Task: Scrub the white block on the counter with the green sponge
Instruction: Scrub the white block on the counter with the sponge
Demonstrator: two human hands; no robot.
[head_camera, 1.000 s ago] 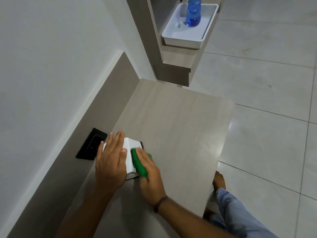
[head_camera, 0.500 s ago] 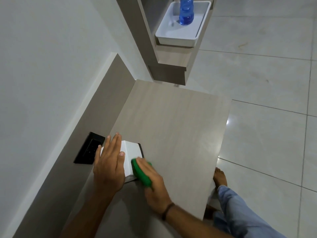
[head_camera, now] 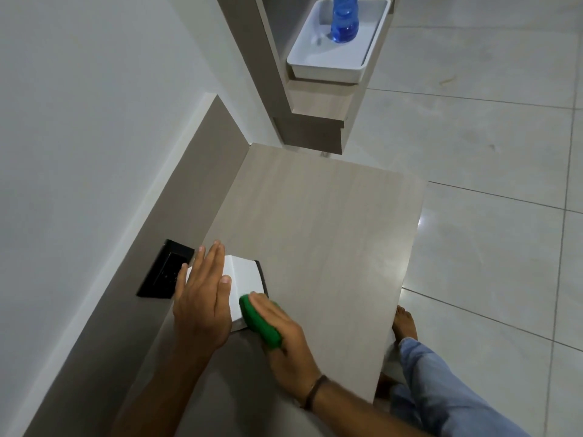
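A white block (head_camera: 244,282) with a dark edge stands on the pale wood counter (head_camera: 318,228), close to the wall side. My left hand (head_camera: 202,298) lies flat over its left part, fingers together, holding it down. My right hand (head_camera: 280,339) presses a green sponge (head_camera: 260,321) against the block's near right corner; the hand covers most of the sponge.
A black socket plate (head_camera: 165,269) is set in the upstand just left of the block. A white tray (head_camera: 331,61) with a blue bottle (head_camera: 344,17) rests on a shelf beyond the counter. A bare foot (head_camera: 405,323) and jeans leg stand on the tiled floor at right.
The sponge and my right hand have slid down along the block's right side toward its near corner. My left hand stays on the block.
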